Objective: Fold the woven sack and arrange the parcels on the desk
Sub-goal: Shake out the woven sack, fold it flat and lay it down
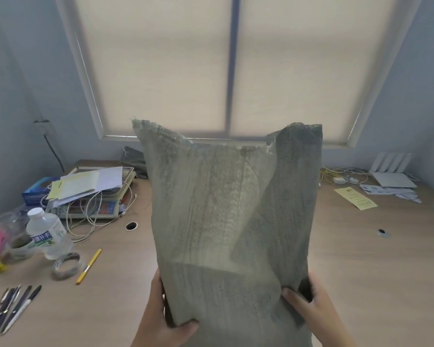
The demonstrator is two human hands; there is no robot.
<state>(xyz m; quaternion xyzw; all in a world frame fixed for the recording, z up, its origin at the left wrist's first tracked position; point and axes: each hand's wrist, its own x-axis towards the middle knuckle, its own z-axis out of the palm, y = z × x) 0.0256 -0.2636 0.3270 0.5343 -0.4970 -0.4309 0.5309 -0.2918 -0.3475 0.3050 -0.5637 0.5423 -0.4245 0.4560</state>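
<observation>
Pale wood-grain laminate covers the worktop (361,266), which runs wall to wall under a cream roller blind (161,66).

The woven sack (226,221), grey-green plastic weave, is held upright above the middle of the worktop. Its frayed top edge rises to a peak at each corner. Light shows through the thin weave. The right side is lapped over itself and reads darker. What it holds cannot be told.

The left hand (161,319) grips the sack's lower left edge, thumb curled across the front, fingers hidden behind the cloth. The right hand (313,311) pinches the lower right edge, thumb flat on the front, fingers tucked behind.

At the left, a flat weighing scale (103,209) carries loose white and yellow papers (85,182), with white cables (85,221) looped over it. A blue box (34,191) lies beside it. At the far right stands a white router (391,171) with four flat aerials, near a yellow leaflet (356,198) whose print is too small to read.

A clear plastic bottle (45,231) with a white cap bears a blue label with white Chinese characters, blurred. Beside it is a glass jar (10,234) with something dark at its bottom. Nearer lie a clear tape roll (66,265), a yellow pen (88,266) and a row of dark pens (13,309).
</observation>
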